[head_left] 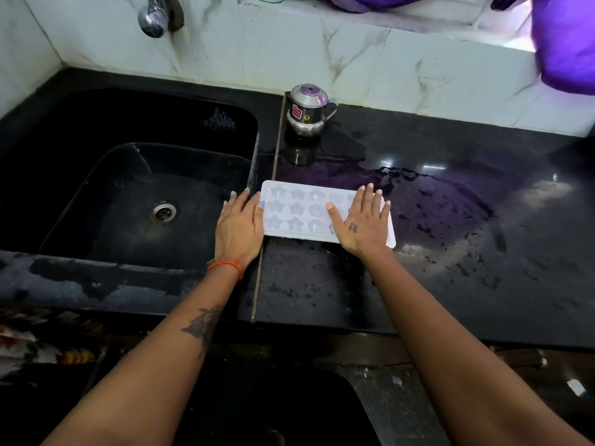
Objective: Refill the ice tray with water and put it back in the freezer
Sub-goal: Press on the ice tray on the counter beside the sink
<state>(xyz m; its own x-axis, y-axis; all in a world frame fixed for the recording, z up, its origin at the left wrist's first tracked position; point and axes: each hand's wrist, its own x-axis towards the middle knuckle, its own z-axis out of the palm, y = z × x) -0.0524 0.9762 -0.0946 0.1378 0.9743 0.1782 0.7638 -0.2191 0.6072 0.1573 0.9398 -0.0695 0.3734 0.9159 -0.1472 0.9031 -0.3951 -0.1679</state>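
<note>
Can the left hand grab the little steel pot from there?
Probably yes. The left hand rests by the ice tray, and bare wet counter lies between it and the steel pot.

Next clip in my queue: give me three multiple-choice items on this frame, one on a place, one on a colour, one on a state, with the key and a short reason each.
1. Where does the ice tray lie?
A. inside the sink
B. on the countertop beside the sink
C. on the window ledge

2. What colour is the thread on the left wrist?
A. orange
B. green
C. white

3. How does the right hand meet the tray?
A. fist hovering above it
B. pinching one corner
C. flat on top, fingers straight

Key: 1 B, the tray sits on the black countertop just right of the sink. 2 A, an orange thread circles the wrist of the left hand. 3 C, the palm lies flat over the tray's right end.
</note>
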